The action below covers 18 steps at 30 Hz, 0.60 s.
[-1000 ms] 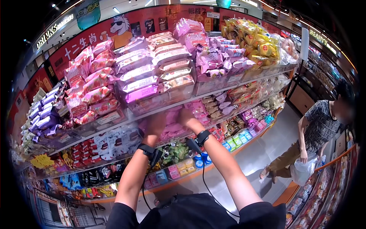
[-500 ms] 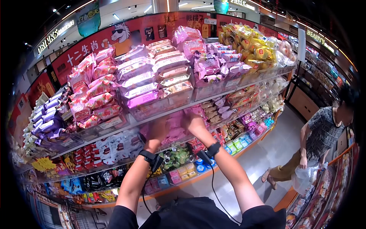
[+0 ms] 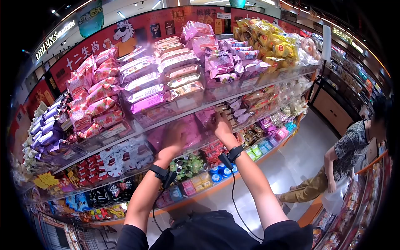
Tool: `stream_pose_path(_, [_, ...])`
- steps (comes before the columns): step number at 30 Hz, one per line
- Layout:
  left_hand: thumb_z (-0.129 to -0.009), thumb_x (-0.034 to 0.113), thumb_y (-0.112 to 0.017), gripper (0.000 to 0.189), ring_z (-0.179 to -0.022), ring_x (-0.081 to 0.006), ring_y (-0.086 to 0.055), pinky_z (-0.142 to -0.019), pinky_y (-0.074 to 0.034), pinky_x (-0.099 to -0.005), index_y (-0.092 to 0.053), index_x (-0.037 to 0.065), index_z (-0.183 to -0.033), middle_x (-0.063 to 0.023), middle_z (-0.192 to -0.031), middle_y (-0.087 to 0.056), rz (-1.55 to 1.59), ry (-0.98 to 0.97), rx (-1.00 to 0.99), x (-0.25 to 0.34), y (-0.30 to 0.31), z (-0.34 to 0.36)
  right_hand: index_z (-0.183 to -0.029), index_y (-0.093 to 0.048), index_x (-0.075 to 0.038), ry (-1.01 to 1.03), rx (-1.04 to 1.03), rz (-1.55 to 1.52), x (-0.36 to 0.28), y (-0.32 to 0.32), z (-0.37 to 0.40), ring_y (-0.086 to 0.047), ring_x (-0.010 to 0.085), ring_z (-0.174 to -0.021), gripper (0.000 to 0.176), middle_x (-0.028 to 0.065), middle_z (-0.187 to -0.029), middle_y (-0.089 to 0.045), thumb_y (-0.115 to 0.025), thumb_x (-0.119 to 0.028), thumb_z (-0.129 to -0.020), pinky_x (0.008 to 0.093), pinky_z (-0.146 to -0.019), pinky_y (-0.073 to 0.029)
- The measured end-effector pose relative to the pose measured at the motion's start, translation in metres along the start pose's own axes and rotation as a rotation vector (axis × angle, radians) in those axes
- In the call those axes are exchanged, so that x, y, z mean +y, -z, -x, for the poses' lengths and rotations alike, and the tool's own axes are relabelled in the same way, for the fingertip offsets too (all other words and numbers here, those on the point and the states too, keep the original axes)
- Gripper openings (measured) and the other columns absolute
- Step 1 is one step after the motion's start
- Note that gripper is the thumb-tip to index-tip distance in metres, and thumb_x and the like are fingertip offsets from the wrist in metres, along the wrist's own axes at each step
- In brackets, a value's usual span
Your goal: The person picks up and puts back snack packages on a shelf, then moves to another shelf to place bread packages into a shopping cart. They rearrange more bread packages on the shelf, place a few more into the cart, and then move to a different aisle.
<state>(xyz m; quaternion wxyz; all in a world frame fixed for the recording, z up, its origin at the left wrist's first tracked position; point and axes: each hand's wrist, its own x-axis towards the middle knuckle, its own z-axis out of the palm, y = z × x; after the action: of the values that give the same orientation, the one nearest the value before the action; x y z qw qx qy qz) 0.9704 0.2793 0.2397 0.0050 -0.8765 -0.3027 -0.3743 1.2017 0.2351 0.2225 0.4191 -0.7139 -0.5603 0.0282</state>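
Both my arms reach into the second shelf, under the top display. My left hand (image 3: 175,134), smeared by motion, is over the left part of a section of pink packets (image 3: 191,130). On the right, my right hand (image 3: 223,126) is at the border between a pink packet (image 3: 204,116) and some small brown packets (image 3: 228,116). Its fingertips reach in among the wrappers, and whether they grip one does not show. Each wrist wears a black band with a cable.
Stacked pink and white packets (image 3: 143,85) and yellow bags (image 3: 277,43) fill the top tier. Lower down are green packets (image 3: 187,164) and blue round tubs (image 3: 217,175). A person (image 3: 348,152) with a plastic bag stands in the aisle at right, beside another shelf.
My right hand has moved right, from the pink packets to the edge of the brown ones. My left hand stays over the pink section. The person at right has shifted posture.
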Motion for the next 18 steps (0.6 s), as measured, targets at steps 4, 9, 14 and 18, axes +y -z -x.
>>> stream_pose_path(4, [-0.081,0.018,-0.061,0.034,-0.115,-0.0341,-0.055,-0.102,-0.039,-0.0467,-0.064,0.012,-0.115,-0.0123,-0.125,-0.060,-0.091,0.082,-0.061,0.011,0.022,-0.001,-0.115,-0.059,-0.002,0.021,0.078,-0.036,0.008,-0.009,0.002,-0.060,0.0420,-0.102,0.050,0.0212,-0.117,-0.058,-0.075,-0.031,-0.078,0.0473,-0.084,-0.050])
stream_pose_path(9, [-0.085,0.022,-0.059,0.040,-0.113,-0.0346,-0.054,-0.101,-0.038,-0.0481,-0.060,0.013,-0.123,-0.0131,-0.124,-0.059,-0.298,-0.033,0.027,-0.025,-0.004,0.017,-0.111,-0.062,-0.004,0.078,0.072,-0.003,0.000,-0.009,0.010,-0.061,0.0414,-0.100,0.039,0.0209,-0.116,-0.059,-0.071,-0.026,-0.080,0.0476,-0.084,-0.050])
stream_pose_path(14, [-0.086,0.023,-0.059,0.043,-0.118,-0.0377,-0.050,-0.103,-0.035,-0.0507,-0.057,0.011,-0.128,-0.0175,-0.125,-0.058,-0.072,0.132,0.002,-0.013,0.015,0.011,-0.104,-0.064,-0.006,0.189,0.175,0.187,0.001,-0.027,0.015,-0.063,0.0420,-0.093,0.026,0.0215,-0.114,-0.059,-0.068,-0.020,-0.083,0.0483,-0.081,-0.051])
stream_pose_path(18, [-0.084,0.019,-0.063,0.046,-0.115,-0.0423,-0.051,-0.104,-0.036,-0.0498,-0.057,0.006,-0.127,-0.0216,-0.121,-0.059,-0.141,0.175,0.068,-0.014,0.026,0.015,-0.105,-0.064,-0.006,0.238,0.090,-0.035,-0.037,-0.024,0.027,-0.062,0.0412,-0.097,0.028,0.0198,-0.110,-0.062,-0.069,-0.019,-0.081,0.0483,-0.082,-0.050])
